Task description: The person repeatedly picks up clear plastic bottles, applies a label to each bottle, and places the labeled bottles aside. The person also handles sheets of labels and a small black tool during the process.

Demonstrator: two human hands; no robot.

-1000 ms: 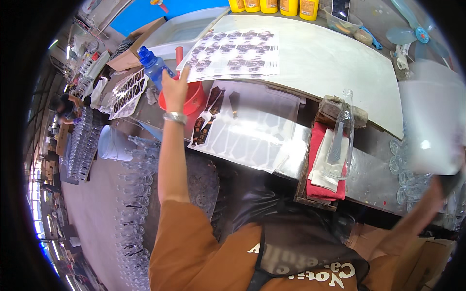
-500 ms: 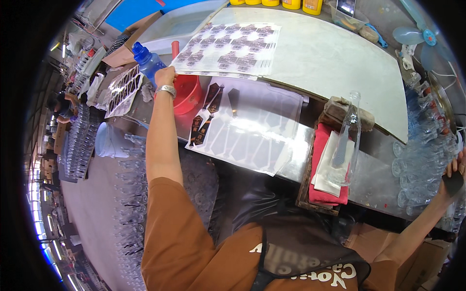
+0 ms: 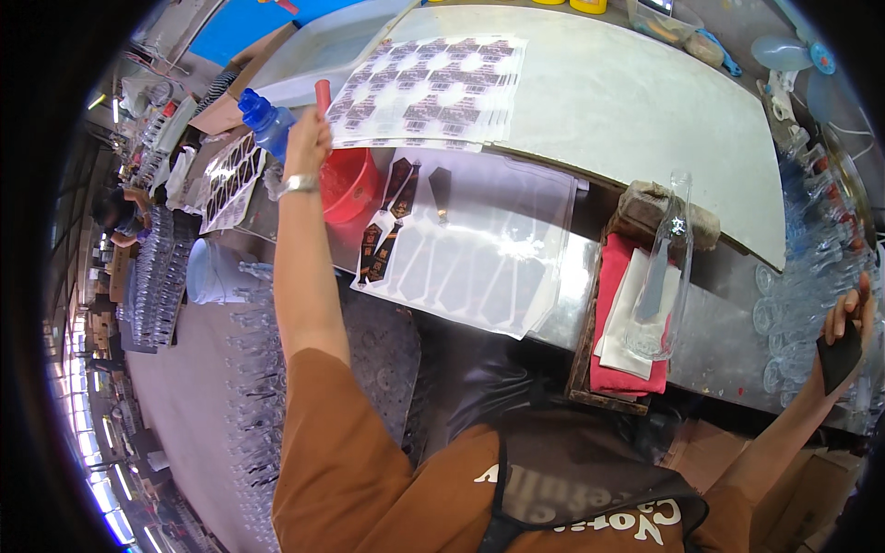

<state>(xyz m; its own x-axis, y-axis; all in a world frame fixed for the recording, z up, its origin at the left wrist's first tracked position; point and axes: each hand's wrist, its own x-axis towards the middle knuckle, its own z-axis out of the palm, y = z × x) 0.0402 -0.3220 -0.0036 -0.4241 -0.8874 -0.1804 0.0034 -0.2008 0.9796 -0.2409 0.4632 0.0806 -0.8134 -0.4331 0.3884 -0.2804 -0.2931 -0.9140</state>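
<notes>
Since the earlier frame, left hand (image 3: 309, 138) raised slightly higher over the red bucket (image 3: 355, 184), red stick now clear above the fist; right hand (image 3: 848, 323) drawn in from the far right edge, more of it in view.

Workbench (image 3: 645, 101), long and pale-topped, taken as landmark. Lying on its far half: sheet of printed labels (image 3: 433, 78), flat, many small dark stickers in rows. Nearer on the bench, toward its front edge: clear backing sheet (image 3: 479, 240), mostly stripped, a few dark neck-shaped labels (image 3: 383, 230) left at its left end. At the bench's left end: red bucket, just beside the backing sheet. Beyond the bucket at the same end: blue bottle (image 3: 267, 120), partly behind the left hand. At the bench's front right: wooden tray (image 3: 585, 355) with red cloth (image 3: 613, 304); clear glass bottle (image 3: 659, 276) lying on the cloth, neck pointing away toward the bench top. Off the bench's right end: rows of clear glassware (image 3: 793, 304).

Left hand closed in a fist around a red stick (image 3: 323, 92), held upright above the bucket, metal band on the wrist. Right hand closed on a small black pad (image 3: 839, 355), fingers curled over its top edge, held out over the glassware.
</notes>
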